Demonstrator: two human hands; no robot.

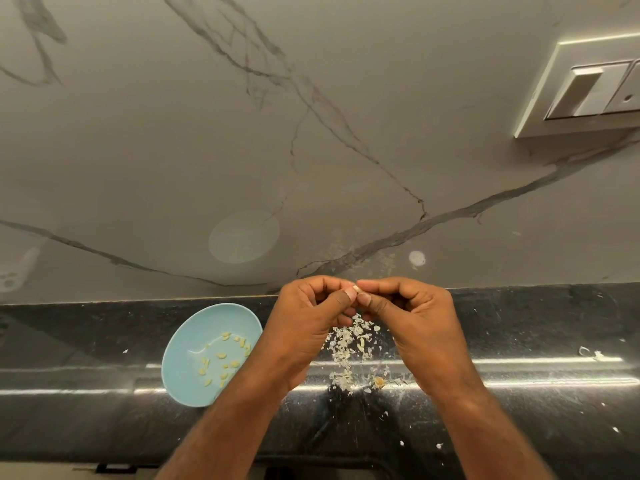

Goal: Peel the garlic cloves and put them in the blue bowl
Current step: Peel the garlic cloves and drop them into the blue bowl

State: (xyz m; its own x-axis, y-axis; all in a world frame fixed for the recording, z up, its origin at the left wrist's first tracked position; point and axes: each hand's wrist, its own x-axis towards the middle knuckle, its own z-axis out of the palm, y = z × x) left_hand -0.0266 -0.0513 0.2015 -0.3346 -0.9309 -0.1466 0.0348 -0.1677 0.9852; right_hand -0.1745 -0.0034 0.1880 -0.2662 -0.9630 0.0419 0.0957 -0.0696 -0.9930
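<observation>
Garlic clove (356,289): head view; held above the counter (519,341) near its back edge, between both hands.
Handling: probably light, small and firm; the papery skin is brittle and the bare flesh likely slippery, so the ends are best to hold.
Left hand (311,317): fingers curled, pinching the clove.
Right hand (412,317): fingers curled, pinching it too.
Blue bowl (187,344): left of the hands, holding peeled cloves (221,356).
Around: peel scraps (346,341) below the hands; the way to the bowl looks open.
</observation>
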